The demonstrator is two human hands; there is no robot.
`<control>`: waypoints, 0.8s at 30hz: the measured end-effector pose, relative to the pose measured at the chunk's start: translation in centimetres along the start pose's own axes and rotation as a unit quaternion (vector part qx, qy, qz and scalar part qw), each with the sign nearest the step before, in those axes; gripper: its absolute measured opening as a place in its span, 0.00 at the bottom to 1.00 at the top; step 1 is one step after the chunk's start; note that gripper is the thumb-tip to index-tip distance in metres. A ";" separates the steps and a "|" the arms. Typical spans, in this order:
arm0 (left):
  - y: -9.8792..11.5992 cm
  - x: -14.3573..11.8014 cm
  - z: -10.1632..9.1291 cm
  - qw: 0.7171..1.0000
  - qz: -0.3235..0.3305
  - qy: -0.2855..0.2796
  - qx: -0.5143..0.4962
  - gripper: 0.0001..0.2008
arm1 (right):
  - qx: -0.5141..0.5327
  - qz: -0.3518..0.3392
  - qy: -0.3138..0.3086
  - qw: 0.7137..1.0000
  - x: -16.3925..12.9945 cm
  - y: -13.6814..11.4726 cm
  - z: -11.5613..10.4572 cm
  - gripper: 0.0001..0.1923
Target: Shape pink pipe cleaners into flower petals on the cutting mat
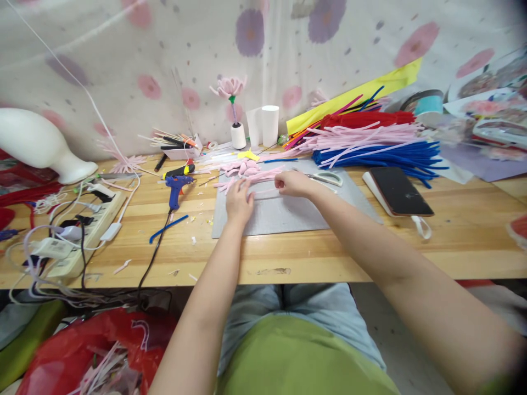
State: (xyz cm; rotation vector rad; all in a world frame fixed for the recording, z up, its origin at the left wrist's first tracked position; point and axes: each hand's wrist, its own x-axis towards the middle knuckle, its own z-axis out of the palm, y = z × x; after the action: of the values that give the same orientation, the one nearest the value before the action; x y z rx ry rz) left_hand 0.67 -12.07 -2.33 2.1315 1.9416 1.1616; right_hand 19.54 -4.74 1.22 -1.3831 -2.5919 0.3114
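My left hand (240,202) lies palm down on the grey cutting mat (288,222), its fingers stretched over the ends of pink pipe cleaners (263,175). A single pale pink pipe cleaner (267,192) runs across the mat between my two hands. Its right part is in the pinched fingers of my right hand (291,183); whether the left fingertips press on its other end I cannot tell. Just behind lie several looped pink petal shapes (242,167). White-handled scissors (329,178) rest on the mat beyond my right wrist, partly hidden by it.
A blue glue gun (177,192) and a box cutter (180,171) lie left of the mat. Pink (370,137) and blue pipe cleaner bundles (382,158) sit at the back right, near a phone (397,189). A pink flower (231,88) stands behind; a power strip (93,230) is far left.
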 end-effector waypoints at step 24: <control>2.7 -0.3 0.9 0.768 -0.317 -0.185 -0.525 0.13 | 0.635 0.053 0.049 0.769 -0.5 -3.6 2.3 0.16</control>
State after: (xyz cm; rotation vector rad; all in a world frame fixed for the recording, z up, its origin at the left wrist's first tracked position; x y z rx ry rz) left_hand 3.47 -12.49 -1.80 0.8983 1.1500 1.1153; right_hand 16.36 -7.29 -0.05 -0.8852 -1.4526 1.5578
